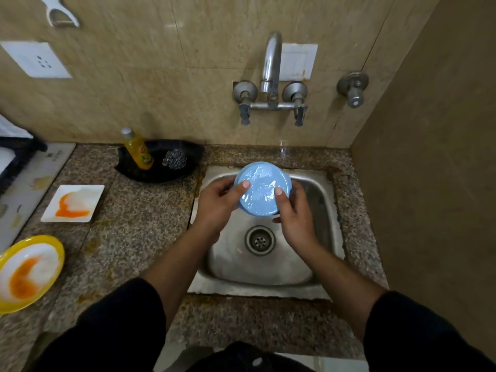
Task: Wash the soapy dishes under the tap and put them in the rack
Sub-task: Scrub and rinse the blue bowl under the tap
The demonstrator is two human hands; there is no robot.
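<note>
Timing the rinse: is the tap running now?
On. A thin stream of water falls below the tap onto the far edge of the blue bowl, held by the left hand and right hand over the sink.

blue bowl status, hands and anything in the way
Left hand and right hand both grip blue bowl over sink. Tap running, stream at bowl's far rim. Nothing blocking.
</note>
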